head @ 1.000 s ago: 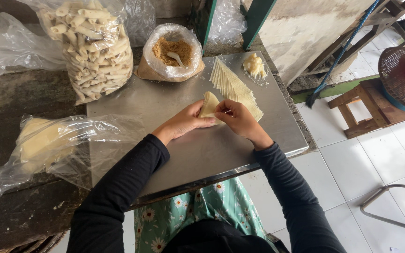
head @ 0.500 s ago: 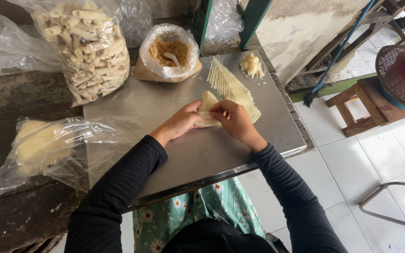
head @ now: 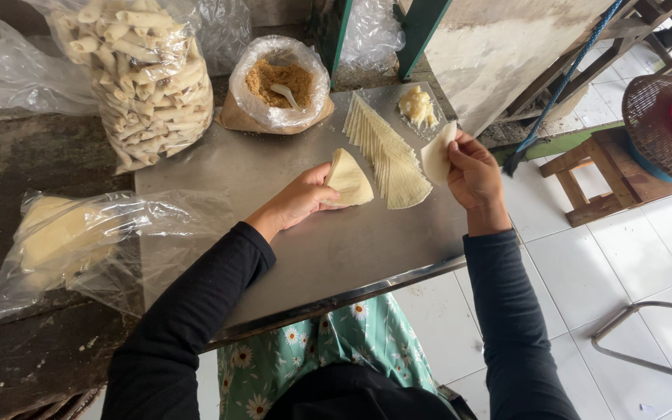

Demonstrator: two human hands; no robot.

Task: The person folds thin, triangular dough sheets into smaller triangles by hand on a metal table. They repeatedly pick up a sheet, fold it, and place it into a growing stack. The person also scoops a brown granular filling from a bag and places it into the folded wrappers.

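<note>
Steel tray (head: 297,257), dull and smooth. Fanned stack of wrappers (head: 386,155) – thin, pale, triangular – lies near its far edge. Half a second ago both hands met over one piece; now they're apart. Left hand (head: 297,201) pinches a folded wrapper (head: 349,180) just above the tray, fingers curled. Right hand (head: 474,173) is raised beside the stack, closed on a single sheet (head: 435,153) held upright.

A steel tabletop (head: 336,249) carried a fanned row of wrappers (head: 386,152). Behind the row sat a lump of paste (head: 416,105); left of it, a bag of brown filling (head: 278,85), then a bag of rolls (head: 149,78).
</note>
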